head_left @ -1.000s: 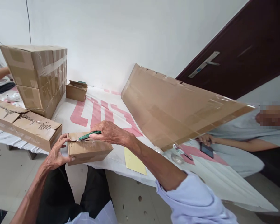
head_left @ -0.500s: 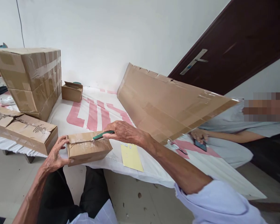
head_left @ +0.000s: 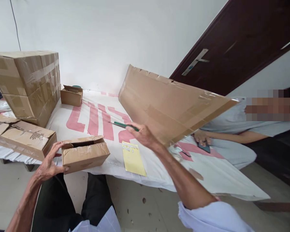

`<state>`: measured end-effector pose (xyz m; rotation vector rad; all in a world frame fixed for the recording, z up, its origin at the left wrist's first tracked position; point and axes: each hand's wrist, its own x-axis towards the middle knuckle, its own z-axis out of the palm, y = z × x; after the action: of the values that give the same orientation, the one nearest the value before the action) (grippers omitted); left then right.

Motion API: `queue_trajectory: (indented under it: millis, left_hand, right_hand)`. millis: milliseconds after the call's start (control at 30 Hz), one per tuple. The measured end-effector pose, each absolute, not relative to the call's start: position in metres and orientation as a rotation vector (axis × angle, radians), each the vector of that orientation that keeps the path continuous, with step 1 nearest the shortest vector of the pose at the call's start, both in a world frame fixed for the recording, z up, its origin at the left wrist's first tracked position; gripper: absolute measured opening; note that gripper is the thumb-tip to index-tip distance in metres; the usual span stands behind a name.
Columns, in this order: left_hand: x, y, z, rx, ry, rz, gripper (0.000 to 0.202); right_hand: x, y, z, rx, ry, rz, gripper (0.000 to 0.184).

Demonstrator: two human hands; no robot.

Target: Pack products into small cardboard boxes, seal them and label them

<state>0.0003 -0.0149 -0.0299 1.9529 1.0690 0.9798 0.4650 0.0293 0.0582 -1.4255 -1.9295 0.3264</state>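
A small cardboard box (head_left: 87, 157) sits at the table's front edge, its top now parted so that a dark gap shows along it. My left hand (head_left: 49, 162) grips the box's left end, thumb low on the front side and fingers at the top edge. In my right hand (head_left: 143, 134) is a green-handled utility knife (head_left: 125, 125), held in the air beyond the box's right end with its thin blade pointing left. The box's contents are hidden in shadow.
A yellow sheet (head_left: 134, 161) with small stickers lies right of the box. A long carton (head_left: 26, 137) and stacked cartons (head_left: 36, 87) stand left; a small open box (head_left: 72, 96) is behind. A large cardboard panel (head_left: 166, 103) leans right, near a seated person's hand (head_left: 203, 137) on a phone.
My right hand has lifted the utility knife off the box and moved it right and away from me. The box top has come open along its seam. My left hand keeps its grip.
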Motion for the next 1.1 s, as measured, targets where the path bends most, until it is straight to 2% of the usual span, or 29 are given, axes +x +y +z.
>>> queue_trajectory:
  millis: [167, 267, 333, 433, 633, 833, 1100]
  left_hand:
    - [0.0, -0.014, -0.025, 1.994, 1.058, 0.943, 0.091]
    - [0.001, -0.016, -0.019, 2.014, 1.076, 0.941, 0.09]
    - [0.002, -0.017, -0.015, 2.03, 1.1, 0.931, 0.085]
    - [0.006, -0.018, -0.01, 2.062, 1.113, 0.901, 0.073]
    - [0.011, -0.017, -0.009, 2.061, 1.098, 0.923, 0.079]
    - [0.011, -0.017, -0.013, 2.072, 1.147, 0.917, 0.077]
    - [0.015, -0.019, -0.015, 1.987, 1.163, 0.934, 0.079]
  right_hand:
    - [0.435, 0.013, -0.064, -1.601, -1.802, 0.331, 0.033]
    - [0.418, 0.009, -0.097, -1.565, -1.768, 0.332, 0.033]
    - [0.413, 0.011, -0.09, -1.54, -1.748, 0.325, 0.036]
    - [0.403, 0.014, -0.05, -1.434, -1.733, 0.252, 0.039]
    - [0.351, -0.001, 0.021, -1.054, -2.158, 0.132, 0.02]
    - [0.329, -0.004, 0.029, -1.154, -2.38, 0.029, 0.012]
    - [0.325, -0.003, 0.028, -1.121, -2.453, 0.137, 0.01]
